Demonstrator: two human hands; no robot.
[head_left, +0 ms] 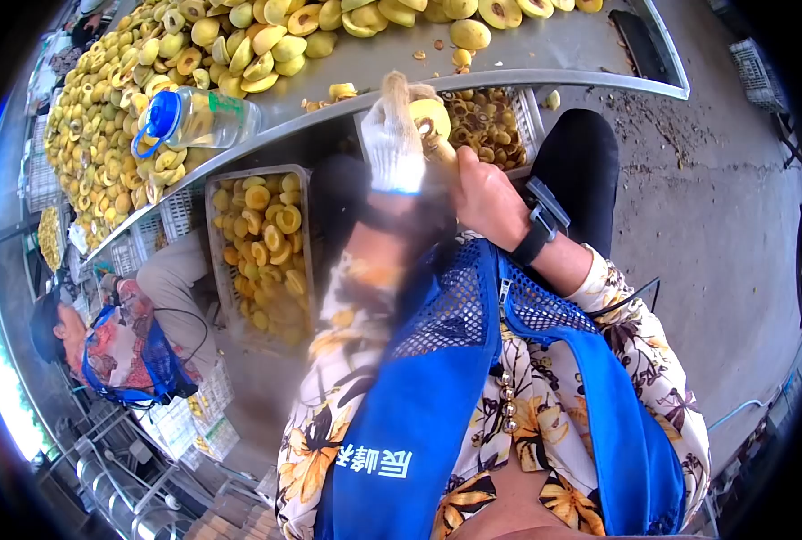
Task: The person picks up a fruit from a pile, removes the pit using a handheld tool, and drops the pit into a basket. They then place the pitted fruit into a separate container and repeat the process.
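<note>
Two hands work one yellow fruit half (430, 115).
Gloved left hand (394, 144) grips the fruit half at the metal table's (545, 54) near edge; bare right hand (484, 196), just right of it, is curled closed, contents blurred.

Two hands (392, 144) (489, 200); one held fruit (430, 115); one bottle (196, 120); two filled crates (259, 247) (489, 126)

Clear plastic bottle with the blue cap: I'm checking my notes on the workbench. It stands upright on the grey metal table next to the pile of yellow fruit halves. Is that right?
Not quite. The head view shows the clear plastic bottle with the blue cap lying on its side, not upright. The rest holds: it is on the grey metal table next to the pile of yellow fruit halves.
</note>
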